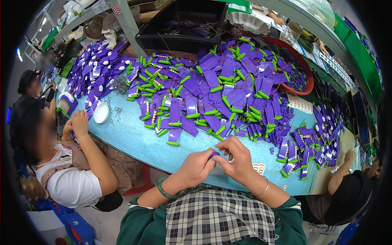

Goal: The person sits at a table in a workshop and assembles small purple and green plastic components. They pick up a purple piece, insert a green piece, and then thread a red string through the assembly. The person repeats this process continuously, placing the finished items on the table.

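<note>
Close to my body, over the near edge of the blue table, my left hand (pixel 197 166) and my right hand (pixel 235 158) meet. Between their fingertips sits a small purple plastic piece (pixel 212 155), mostly covered by the fingers. Both hands are closed on it, thumbs side by side. Just beyond them spreads a large heap of purple plastic parts with green ends (pixel 212 94); thin reddish wires stick out of it. A sheet of red-and-white stickers (pixel 258 168) lies beside my right wrist.
A black bin (pixel 179 43) and a red basin (pixel 312 77) stand behind the heap. A white round dish (pixel 101 113) and purple parts with white tops (pixel 96 67) lie left. More purple-and-green pieces (pixel 314 139) lie right. Co-workers sit at both sides; a metal post (pixel 128 26) rises behind.
</note>
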A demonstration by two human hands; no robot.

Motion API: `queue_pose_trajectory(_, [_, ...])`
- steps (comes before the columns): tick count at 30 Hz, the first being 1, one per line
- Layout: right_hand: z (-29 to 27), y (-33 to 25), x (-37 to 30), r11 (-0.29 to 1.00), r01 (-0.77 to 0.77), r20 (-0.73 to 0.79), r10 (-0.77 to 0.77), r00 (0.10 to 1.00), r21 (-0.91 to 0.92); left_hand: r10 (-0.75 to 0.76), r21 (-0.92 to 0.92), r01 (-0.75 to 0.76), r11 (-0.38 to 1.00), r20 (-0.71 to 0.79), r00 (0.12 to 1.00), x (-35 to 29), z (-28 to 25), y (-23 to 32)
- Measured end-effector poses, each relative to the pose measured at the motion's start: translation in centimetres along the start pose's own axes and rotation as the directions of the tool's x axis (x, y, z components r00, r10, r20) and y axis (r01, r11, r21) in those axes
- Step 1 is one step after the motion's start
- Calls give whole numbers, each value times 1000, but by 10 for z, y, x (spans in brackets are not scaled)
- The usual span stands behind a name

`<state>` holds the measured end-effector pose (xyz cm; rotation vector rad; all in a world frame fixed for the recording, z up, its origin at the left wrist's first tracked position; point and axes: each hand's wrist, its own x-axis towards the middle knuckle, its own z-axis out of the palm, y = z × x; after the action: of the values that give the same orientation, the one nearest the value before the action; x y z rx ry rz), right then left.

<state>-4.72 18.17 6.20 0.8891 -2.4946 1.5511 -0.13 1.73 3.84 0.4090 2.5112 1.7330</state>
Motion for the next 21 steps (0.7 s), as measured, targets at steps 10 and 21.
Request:
queue_pose_trajectory(10, [-21,16,-22,976,-137,69,127,990,170,-81,-74,91,993,130,988,9,26,16])
queue_pose_trajectory(21, [-185,58,-15,926,-347,18,353,935,-152,138,471,63,880,-381,914,51,-32,-13])
